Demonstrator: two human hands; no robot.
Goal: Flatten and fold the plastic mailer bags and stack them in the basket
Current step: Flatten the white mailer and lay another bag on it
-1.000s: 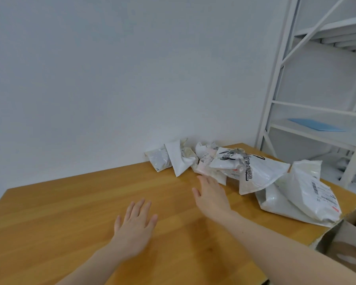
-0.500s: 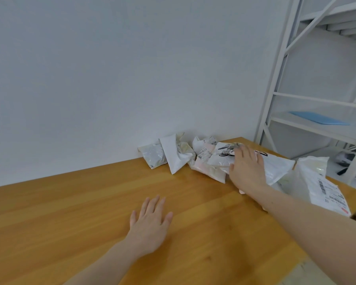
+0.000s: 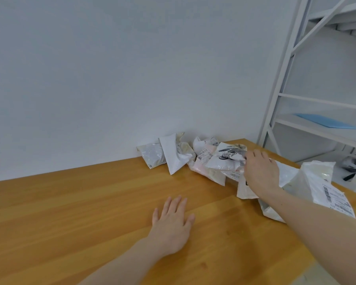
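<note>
A wooden worktop (image 3: 74, 212) with a warm orange-brown grain fills the near half of the view and butts against a plain pale wall (image 3: 121, 68) at the far side. To the right of the worktop stands a white metal shelving rack (image 3: 284, 83); one flat blue sheet (image 3: 325, 122) lies on one of its shelves.

The plastic mailer bags sit in a crumpled row at the far right of the worktop, against the wall and running toward the right edge. About seven can be made out, though they overlap and the count is not sure: a small grey bag (image 3: 153, 155) at the left end, a white pointed bag (image 3: 174, 156) just beside it, a pinkish bag (image 3: 208, 171) with a barcode label, a bag with black print (image 3: 226, 160) lying on top of it, and a large white bag (image 3: 321, 186) with a shipping label at the right edge.

The left hand (image 3: 171, 225) lies flat and open on the bare wood, fingers spread, holding nothing. The right hand (image 3: 260, 171) reaches across to the pile with its fingers curled onto the printed bag's right end; whether it truly grips is hidden by the back of the hand. No basket is in view.
</note>
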